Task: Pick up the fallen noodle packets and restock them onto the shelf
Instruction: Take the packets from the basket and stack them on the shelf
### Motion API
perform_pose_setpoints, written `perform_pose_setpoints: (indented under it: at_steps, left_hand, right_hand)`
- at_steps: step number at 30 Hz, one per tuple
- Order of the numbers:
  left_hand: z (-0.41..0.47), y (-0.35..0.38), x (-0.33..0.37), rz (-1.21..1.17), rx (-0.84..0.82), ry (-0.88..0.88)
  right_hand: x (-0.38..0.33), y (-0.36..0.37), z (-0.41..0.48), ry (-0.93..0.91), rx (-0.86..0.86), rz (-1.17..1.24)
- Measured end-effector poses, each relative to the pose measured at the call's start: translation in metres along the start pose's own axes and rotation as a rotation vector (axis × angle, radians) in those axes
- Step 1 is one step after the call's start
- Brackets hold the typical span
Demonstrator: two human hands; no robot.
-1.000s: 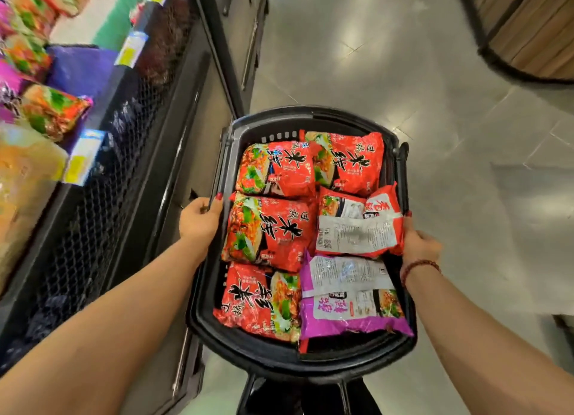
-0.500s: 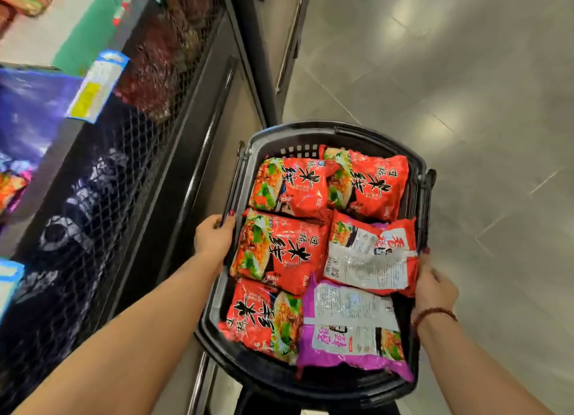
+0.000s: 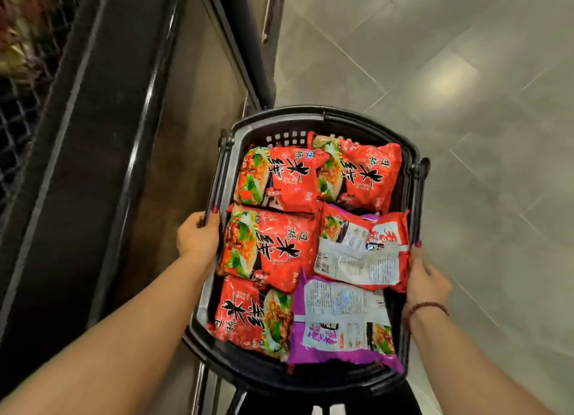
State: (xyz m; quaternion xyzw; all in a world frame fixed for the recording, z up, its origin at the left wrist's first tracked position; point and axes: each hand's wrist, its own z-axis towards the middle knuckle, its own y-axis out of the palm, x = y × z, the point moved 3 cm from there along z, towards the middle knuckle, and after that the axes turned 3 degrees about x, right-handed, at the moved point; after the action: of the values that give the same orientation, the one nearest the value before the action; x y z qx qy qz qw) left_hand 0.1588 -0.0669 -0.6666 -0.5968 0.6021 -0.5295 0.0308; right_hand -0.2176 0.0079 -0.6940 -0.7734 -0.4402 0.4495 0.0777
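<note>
Beside the shelf (image 3: 93, 110), over grey floor (image 3: 466, 88): one black basket (image 3: 310, 111), held up between both hands. Contents: noodle packets (image 3: 273, 247), five red and one purple packet (image 3: 341, 324), lying flat and filling it. Left hand (image 3: 198, 237) grips the left rim; right hand (image 3: 427, 281) grips the right rim. Step, as I judge it: collecting done, restocking not begun. Next I would rest the basket, free one hand and lift a packet shelfward. Shelf stock is blurred; the matching slot is possibly upper left.
</note>
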Motion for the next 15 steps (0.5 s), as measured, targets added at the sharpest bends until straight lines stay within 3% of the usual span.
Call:
perform_pose_setpoints:
  at_steps: [6,15]
  left_hand:
    - [0.018,0.011,-0.019,-0.027,-0.007,-0.026]
    - [-0.001,-0.006,-0.005,0.035,-0.172,0.004]
  right_hand:
    - [0.006,0.014,0.011,-0.068,-0.06,-0.062]
    - [-0.02,-0.001,-0.018,-0.243,-0.162,-0.425]
